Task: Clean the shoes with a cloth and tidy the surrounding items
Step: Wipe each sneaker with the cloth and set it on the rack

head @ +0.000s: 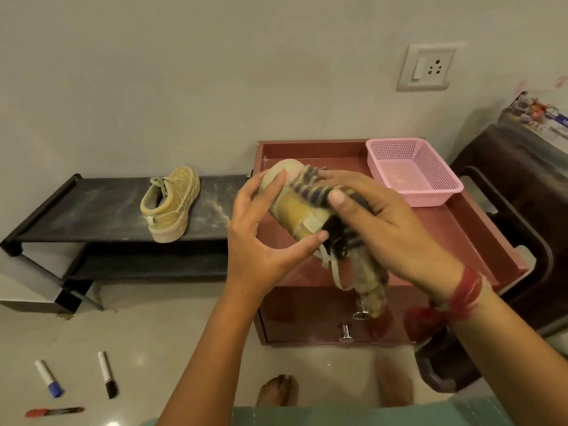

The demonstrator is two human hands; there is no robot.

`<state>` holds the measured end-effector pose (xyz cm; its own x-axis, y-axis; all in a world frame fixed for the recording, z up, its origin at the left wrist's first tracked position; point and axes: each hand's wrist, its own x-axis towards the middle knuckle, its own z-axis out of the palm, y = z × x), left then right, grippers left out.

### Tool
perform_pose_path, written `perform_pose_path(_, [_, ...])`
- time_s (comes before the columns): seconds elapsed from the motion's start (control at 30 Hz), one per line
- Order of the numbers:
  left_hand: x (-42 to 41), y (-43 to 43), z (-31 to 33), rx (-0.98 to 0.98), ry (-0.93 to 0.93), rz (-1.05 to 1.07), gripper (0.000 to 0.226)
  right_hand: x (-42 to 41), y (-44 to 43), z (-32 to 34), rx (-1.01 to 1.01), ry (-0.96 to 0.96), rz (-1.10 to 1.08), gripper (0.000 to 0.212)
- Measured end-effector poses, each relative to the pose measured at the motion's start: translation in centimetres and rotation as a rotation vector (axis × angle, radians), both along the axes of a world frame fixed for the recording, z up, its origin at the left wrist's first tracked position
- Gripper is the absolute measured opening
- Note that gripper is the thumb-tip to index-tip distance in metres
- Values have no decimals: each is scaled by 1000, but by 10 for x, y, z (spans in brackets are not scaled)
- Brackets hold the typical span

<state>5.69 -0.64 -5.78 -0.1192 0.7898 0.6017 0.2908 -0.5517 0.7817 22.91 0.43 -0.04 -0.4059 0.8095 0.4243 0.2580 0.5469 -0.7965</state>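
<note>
Tan sneaker [299, 218] held mid-frame over red cabinet [461, 232].
Left hand [258, 232] grip clamped round it; right hand [387, 232] grip clamped on striped cloth [313, 186] against the upper. Second sneaker [170, 204] on shoe rack [92, 210], left of frame.

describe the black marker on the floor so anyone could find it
In front of the low black shoe rack on the left, three markers lie on the pale floor. The black-capped marker is the rightmost; its neighbours are a blue-capped marker and a red marker lying crosswise.
</note>
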Motion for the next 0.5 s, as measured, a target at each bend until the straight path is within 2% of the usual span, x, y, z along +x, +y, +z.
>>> perform_pose_path(0.07, [-1, 0, 0, 12, 22, -1, 80, -1, 1, -1, 20, -59, 7, 19])
perform_pose_path(0.13, [1, 0, 1, -22, 3, -1, 79, 1, 10, -2, -66, 18, -77, 27])
perform_pose_path(0.2, [3, -2, 1, -20, 19, 13, 79, 5, 10, -3, -70, 19, -158, 33])
perform_pose_path(0.33, [-2, -2, 1, 25, 58, 15, 80, -2, -3, -7, 22, 13, -5, 28])
perform_pose_path(0.43, [-4, -1, 0, -27, 1, 6, 81, -4, 7, -4, -126, 116, -58, 31])
perform_pose_path(0.5, [-3, -3, 2, 1, 30, 0, 80, -8, 4, -2, -81, 83, -36, 28])
